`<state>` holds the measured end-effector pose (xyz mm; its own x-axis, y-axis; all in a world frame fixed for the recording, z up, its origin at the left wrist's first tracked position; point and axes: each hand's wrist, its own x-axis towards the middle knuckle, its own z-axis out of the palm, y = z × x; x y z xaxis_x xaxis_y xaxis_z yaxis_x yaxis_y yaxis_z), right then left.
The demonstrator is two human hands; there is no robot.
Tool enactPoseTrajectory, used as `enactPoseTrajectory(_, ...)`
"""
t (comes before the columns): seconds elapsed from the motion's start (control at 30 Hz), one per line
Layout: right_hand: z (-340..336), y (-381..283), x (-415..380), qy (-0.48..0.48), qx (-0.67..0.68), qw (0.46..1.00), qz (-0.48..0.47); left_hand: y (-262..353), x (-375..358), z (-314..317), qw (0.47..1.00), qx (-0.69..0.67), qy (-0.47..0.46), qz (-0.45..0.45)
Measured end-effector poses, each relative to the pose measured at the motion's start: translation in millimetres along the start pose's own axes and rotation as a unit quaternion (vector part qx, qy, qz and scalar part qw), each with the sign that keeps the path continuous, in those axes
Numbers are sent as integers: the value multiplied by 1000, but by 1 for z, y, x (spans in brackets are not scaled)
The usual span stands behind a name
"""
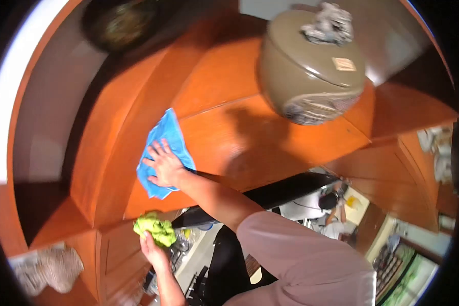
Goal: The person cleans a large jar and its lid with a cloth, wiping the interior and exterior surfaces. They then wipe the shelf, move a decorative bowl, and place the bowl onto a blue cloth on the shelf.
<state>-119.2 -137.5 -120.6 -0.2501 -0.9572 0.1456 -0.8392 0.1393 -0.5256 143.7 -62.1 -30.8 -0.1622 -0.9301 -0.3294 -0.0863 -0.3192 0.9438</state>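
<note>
My right hand (164,166) lies flat, fingers spread, on a blue cloth (164,133) and presses it onto the orange-brown wooden cabinet top (229,86). The arm, in a pale pink sleeve, reaches in from the lower right. Lower down, my left hand (152,251) is closed around a crumpled yellow-green cloth (155,227), held in front of the cabinet's lower edge, close to a drawer front.
A large olive-brown lidded jar (311,66) with a grey figure on its lid stands on the cabinet top to the right. A dark bowl (120,23) sits at the far upper left. A patterned cloth (46,268) lies at the lower left. A black flat panel (275,194) runs beneath my arm.
</note>
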Motion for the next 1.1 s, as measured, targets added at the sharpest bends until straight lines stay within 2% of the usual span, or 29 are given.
enactPoseTrajectory(0.03,-7,23,-2,13,-5,1000,9,-1,-2,10,1000,-6,-20,2)
enactPoseTrajectory(0.1,-28,71,-6,106,-30,991,78,1,-4,15,999,-8,-49,-1)
enactPoseTrajectory(0.17,-69,128,-25,150,19,960,235,3,-5,10,998,-5,-65,-9)
enactPoseTrajectory(0.27,-89,150,-75,311,-166,868,351,-1,-13,13,996,8,-87,-19)
enactPoseTrajectory(0.33,-99,57,-114,221,-191,902,317,-2,-17,8,995,9,-88,-33)
enactPoseTrajectory(0.37,-82,28,-136,158,-152,950,224,-1,-20,5,995,21,-93,-38)
enactPoseTrajectory(0.43,-88,42,-180,131,-87,979,127,-8,-18,-4,992,60,-100,-40)
enactPoseTrajectory(0.47,-99,64,-204,168,-59,978,112,0,-25,3,989,30,-119,-85)
enactPoseTrajectory(0.5,-107,79,-225,203,-23,975,87,6,-32,7,990,31,-130,-54)
enactPoseTrajectory(0.57,-154,138,-271,283,-62,943,162,-6,-29,-12,992,32,-114,-35)
enactPoseTrajectory(0.6,-164,167,-292,296,-205,899,250,-14,-31,-16,994,42,-100,-20)
enactPoseTrajectory(0.63,-184,193,-317,318,-202,861,340,-19,-34,-21,992,52,-112,-37)
enactPoseTrajectory(0.67,-198,229,-344,330,-262,809,410,-20,-46,-14,989,60,-124,-48)
enactPoseTrajectory(0.7,-226,247,-353,271,-196,787,519,-17,-55,-1,986,3,-161,-53)
enactPoseTrajectory(0.73,-233,278,-361,269,-176,751,577,-26,-51,-3,987,8,-152,-49)
enactPoseTrajectory(0.8,-254,313,-364,317,-119,682,649,27,-89,25,972,128,-194,-4)
enactPoseTrajectory(0.9,-228,293,-316,226,-225,647,693,40,-94,31,985,97,-114,-82)
enactPoseTrajectory(0.93,-216,265,-307,207,-226,712,632,42,-92,36,988,68,-97,-99)
enactPoseTrajectory(1.0,-205,207,-307,161,-209,827,497,28,-57,35,983,-3,-173,-67)
enactPoseTrajectory(1.03,-205,193,-314,127,-189,874,430,20,-47,55,995,-70,-42,-62)
enactPoseTrajectory(1.07,-207,201,-319,155,-183,865,441,-11,-1,51,997,-38,-70,14)
enactPoseTrajectory(1.1,-211,218,-318,185,-177,856,449,-26,27,73,982,150,-23,113)
